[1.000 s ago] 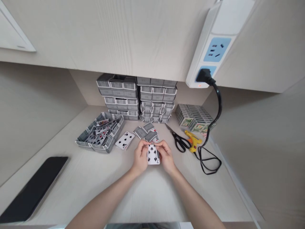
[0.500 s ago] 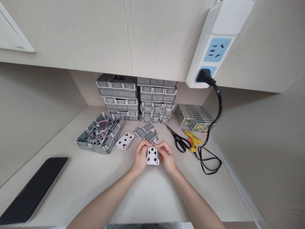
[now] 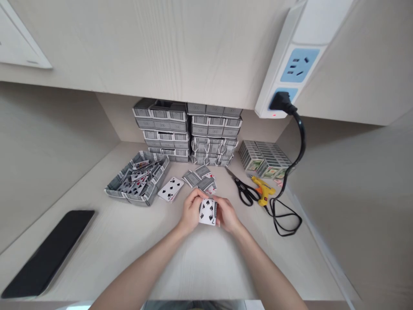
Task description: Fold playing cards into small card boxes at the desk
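Note:
A seven of spades playing card (image 3: 207,212) is held between my two hands over the middle of the desk, its far end hidden by fingers. Grey patterned edges show along its sides. My left hand (image 3: 192,210) is closed on the card's left side. On the right side, my right hand (image 3: 226,213) grips it with the fingers curled. Just beyond my hands lie loose cards (image 3: 200,178), some grey back up, some face up. A small pile topped by a five of spades (image 3: 171,188) sits to the left of them.
A box folded from cards (image 3: 110,193) holds loose cards at left. Stacked card boxes (image 3: 214,129) stand behind. At right are black scissors (image 3: 247,193), a yellow glue gun (image 3: 263,190), card packs (image 3: 266,159) and a black cable (image 3: 302,137) from a power strip (image 3: 274,77). A dark phone-like slab (image 3: 48,254) lies front left.
The whole view has shifted slightly. Both hands still hold the seven of spades, which is tilted a little differently, and the right fingers have shifted slightly along its edge.

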Demonstrator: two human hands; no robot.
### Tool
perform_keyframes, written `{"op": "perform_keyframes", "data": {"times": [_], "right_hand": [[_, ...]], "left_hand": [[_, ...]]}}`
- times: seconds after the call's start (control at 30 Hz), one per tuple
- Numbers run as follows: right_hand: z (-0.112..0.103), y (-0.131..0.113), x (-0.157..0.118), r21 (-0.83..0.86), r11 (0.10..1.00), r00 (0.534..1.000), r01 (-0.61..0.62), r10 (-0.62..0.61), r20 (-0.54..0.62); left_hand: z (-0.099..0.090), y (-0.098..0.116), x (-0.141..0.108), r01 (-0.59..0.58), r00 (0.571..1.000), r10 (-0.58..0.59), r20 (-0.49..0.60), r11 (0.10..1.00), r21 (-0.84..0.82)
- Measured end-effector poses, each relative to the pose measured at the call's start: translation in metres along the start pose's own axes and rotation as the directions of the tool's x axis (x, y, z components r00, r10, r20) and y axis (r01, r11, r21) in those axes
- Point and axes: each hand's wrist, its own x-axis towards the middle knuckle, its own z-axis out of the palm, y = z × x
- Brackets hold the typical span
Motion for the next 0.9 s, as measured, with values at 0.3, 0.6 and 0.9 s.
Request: {"op": "perform_keyframes", "data": {"times": [0.3, 0.6, 0.9], "right_hand": [[-0.005, -0.01, -0.005, -0.109, 0.994, 0.993, -0.011, 0.024, 0.112], [-0.009, -0.01, 0.0, -0.314, 0.924, 0.974, 0.218, -0.228, 0.004], [-0.011, -0.009, 0.0, -0.457, 0.844, 0.953, 0.28, -0.301, 0.028]], "left_hand": [[-0.007, 0.002, -0.002, -0.124, 0.985, 0.108, 0.136, 0.986, 0.11], [-0.013, 0.01, 0.004, -0.185, 0.978, 0.144, 0.151, 0.935, 0.302], [-0.011, 0.003, 0.006, -0.231, 0.969, 0.152, 0.195, 0.832, 0.504]]}}
